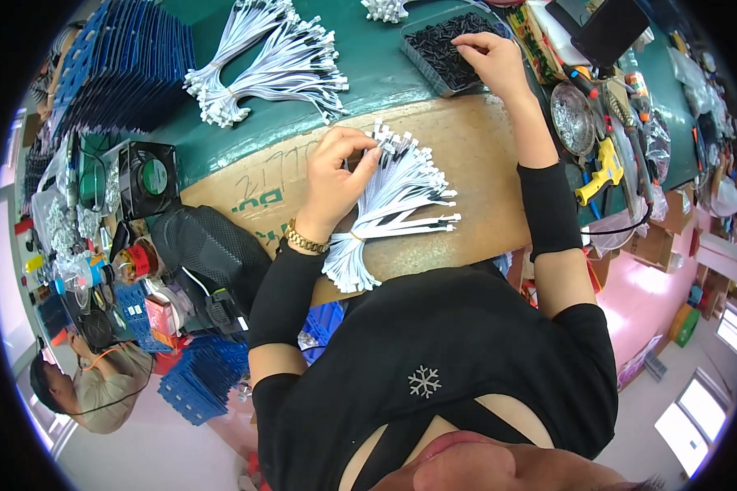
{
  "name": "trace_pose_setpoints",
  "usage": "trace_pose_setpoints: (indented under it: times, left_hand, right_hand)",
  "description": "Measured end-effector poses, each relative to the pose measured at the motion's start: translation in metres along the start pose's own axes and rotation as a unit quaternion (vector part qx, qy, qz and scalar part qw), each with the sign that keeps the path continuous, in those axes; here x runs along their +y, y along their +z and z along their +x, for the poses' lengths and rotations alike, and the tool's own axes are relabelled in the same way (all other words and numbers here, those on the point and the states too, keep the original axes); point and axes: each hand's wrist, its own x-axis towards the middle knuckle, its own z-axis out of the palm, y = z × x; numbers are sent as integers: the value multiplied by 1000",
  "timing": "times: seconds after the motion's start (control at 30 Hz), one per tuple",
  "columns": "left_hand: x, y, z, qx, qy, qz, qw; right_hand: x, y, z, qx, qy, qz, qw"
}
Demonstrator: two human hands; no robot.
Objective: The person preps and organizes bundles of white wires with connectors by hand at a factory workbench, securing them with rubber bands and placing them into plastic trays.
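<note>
A bundle of white flat cables (397, 192) lies fanned out on the cardboard, tied near its lower end, with small white and some black connectors at the upper ends. My left hand (336, 172) is closed at the upper left of this fan, thumb and forefinger pinched on a cable end. My right hand (495, 65) reaches over an open clear tray (446, 88) of small black pieces (442, 51). Its thumb and forefinger are together just above the pieces; whatever lies between the fingertips is too small to make out.
More white cable bundles (274, 69) lie at the far left, beside stacked blue panels (123, 65). A black fan (147, 178) and black bag (209, 245) stand left. A metal bowl (573, 119) and yellow glue gun (602, 172) lie right. Another person (98, 389) sits lower left.
</note>
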Motion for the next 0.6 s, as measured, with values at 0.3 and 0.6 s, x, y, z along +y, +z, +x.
trace_pose_setpoints:
  times: [0.3, 0.6]
  left_hand:
    - [-8, 3, -6, 19, -64, -13, 998]
    - [-6, 6, -5, 24, -96, -70, 993]
  right_hand:
    - [-1, -2, 4, -39, 47, 13, 998]
    - [-93, 10, -51, -112, 35, 309, 944]
